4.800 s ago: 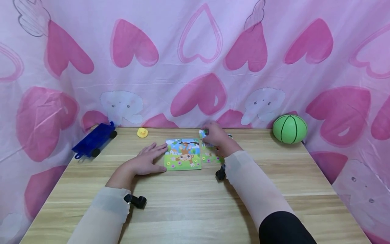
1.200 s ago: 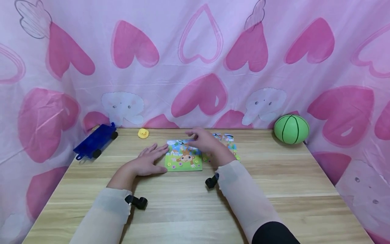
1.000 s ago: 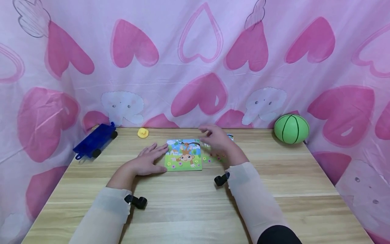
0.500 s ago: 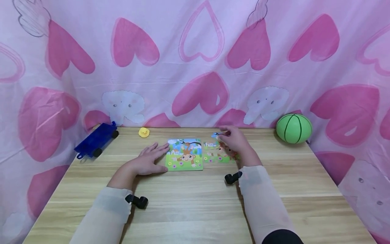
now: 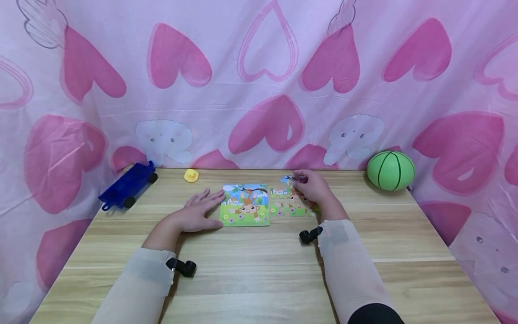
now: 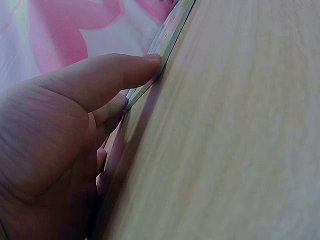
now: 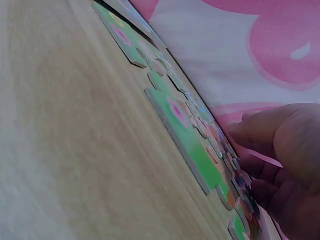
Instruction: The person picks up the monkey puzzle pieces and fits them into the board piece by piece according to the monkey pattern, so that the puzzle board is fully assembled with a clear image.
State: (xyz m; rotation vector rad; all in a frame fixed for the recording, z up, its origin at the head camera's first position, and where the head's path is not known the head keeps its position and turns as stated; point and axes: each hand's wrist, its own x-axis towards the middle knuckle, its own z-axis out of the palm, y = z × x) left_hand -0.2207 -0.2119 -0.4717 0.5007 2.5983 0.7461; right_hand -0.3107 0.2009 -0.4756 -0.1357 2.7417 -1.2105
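Observation:
My left hand (image 5: 196,212) lies with spread, straight fingers against the left edge of a square monkey picture board (image 5: 244,209). In the left wrist view the thumb (image 6: 130,70) touches the board's edge. To the right of the board lies a cluster of flat jigsaw puzzle pieces (image 7: 182,127), with green, flowered and brown monkey parts. My right hand (image 5: 317,188) is at the cluster's upper right, its thumb and fingers curled at a dark-patterned puzzle piece (image 5: 301,179). A blue piece (image 5: 287,178) lies just left of the fingertips. The hand hides some of the pieces.
A blue toy wagon (image 5: 127,185) with black wheels stands at the table's left edge. A small yellow rubber duck (image 5: 191,175) sits at the back. A green ball (image 5: 390,171) rests at the back right. A pink heart-print curtain (image 5: 259,67) hangs behind the wooden table (image 5: 251,274).
My right hand has moved from above the picture board to the right side of the pieces, uncovering the left ones. The top-left piece has gone from its earlier spot. The left hand stays put.

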